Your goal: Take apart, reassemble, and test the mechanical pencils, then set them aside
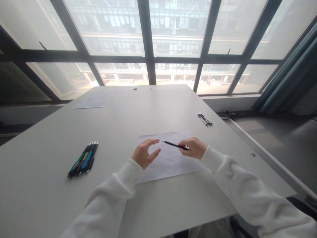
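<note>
Over a white sheet of paper, my right hand grips a slim black pen by its right end. The pen lies nearly level, with its pale tip pointing left. Just beyond that tip is my left hand, thumb and fingers apart and holding nothing. A small gap shows between the left fingertips and the pen. To the left, a row of several pens lies side by side, black with green, yellow and blue parts. A smaller group of black and white pens rests toward the right edge.
The white table reaches to the window frames. Flat papers lie at its far left, and a dark round spot is near the far edge. A blue-grey curtain hangs at the right.
</note>
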### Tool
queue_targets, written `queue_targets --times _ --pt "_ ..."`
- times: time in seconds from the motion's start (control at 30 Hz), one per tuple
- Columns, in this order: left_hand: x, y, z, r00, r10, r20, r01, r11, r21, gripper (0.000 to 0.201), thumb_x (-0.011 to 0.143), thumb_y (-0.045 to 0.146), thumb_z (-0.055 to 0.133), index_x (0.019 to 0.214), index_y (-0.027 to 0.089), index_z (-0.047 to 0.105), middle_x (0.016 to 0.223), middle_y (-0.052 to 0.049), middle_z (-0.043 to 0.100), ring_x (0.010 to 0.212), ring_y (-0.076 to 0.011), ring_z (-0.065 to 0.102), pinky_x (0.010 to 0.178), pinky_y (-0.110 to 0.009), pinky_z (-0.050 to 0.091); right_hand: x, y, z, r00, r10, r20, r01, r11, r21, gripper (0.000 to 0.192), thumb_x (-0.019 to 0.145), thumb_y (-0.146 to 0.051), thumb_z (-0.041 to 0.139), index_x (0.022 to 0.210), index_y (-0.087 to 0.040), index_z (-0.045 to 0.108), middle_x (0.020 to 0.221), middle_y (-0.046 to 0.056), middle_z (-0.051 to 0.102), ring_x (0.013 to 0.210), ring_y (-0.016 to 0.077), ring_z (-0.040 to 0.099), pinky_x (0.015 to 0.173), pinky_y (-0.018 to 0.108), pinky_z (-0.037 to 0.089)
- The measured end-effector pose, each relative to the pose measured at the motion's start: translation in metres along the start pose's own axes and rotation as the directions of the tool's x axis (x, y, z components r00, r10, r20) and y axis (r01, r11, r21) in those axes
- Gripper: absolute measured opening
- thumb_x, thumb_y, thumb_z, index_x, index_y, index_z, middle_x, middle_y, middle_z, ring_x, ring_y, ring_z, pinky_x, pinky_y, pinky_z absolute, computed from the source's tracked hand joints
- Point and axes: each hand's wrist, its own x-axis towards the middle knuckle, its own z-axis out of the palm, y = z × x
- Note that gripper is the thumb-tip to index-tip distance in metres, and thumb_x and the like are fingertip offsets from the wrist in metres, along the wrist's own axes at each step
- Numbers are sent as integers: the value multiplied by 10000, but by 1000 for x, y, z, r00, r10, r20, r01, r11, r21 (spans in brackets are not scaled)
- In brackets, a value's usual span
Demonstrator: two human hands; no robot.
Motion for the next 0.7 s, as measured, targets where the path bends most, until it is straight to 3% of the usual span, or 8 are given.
queue_targets --times 0.07,0.17,0.27,0.33,0.5,0.7 --pt "0 -3 0 999 -29 -37 30 999 15 326 750 292 557 1057 185 549 953 -63 653 867 -190 603 817 -336 457 7 21 -12 978 126 -164 -147 982 -121 205 729 -313 537 852 -216 669 687 20 667 607 147 582 631 251 411" --pt "0 -8 0 998 -48 -42 50 998 45 269 760 304 535 1001 186 566 924 -56 651 853 -189 603 795 -332 464 18 66 -31 869 305 -390 -424 865 -268 230 746 -354 498 816 -220 671 727 40 672 687 180 589 655 273 396" --pt "0 -10 0 999 -39 -16 40 997 73 211 766 313 523 920 190 598 889 -54 644 845 -189 600 777 -321 466 25 107 -43 747 456 -483 -643 680 -352 259 744 -377 484 810 -215 674 817 69 673 764 211 581 639 290 384" --pt "0 -11 1 1000 -30 -3 30 996 80 196 769 311 520 895 190 608 872 -55 639 838 -187 599 771 -316 466 29 126 -44 702 494 -513 -703 595 -390 266 752 -373 472 808 -208 673 871 86 664 845 228 559 643 295 376" --pt "0 -11 0 1000 -28 -2 28 995 92 174 775 302 515 865 190 612 865 -55 638 826 -184 598 772 -313 463 39 145 -36 663 510 -547 -747 494 -445 282 764 -345 466 840 -160 665 896 138 644 921 273 505 727 358 341" --pt "0 -11 0 1000 -25 4 24 994 111 169 777 298 511 854 189 616 870 -54 643 829 -186 598 781 -313 454 45 146 -30 676 477 -562 -734 499 -460 320 774 -334 450 929 -126 639 953 174 618 968 304 455 785 413 282"
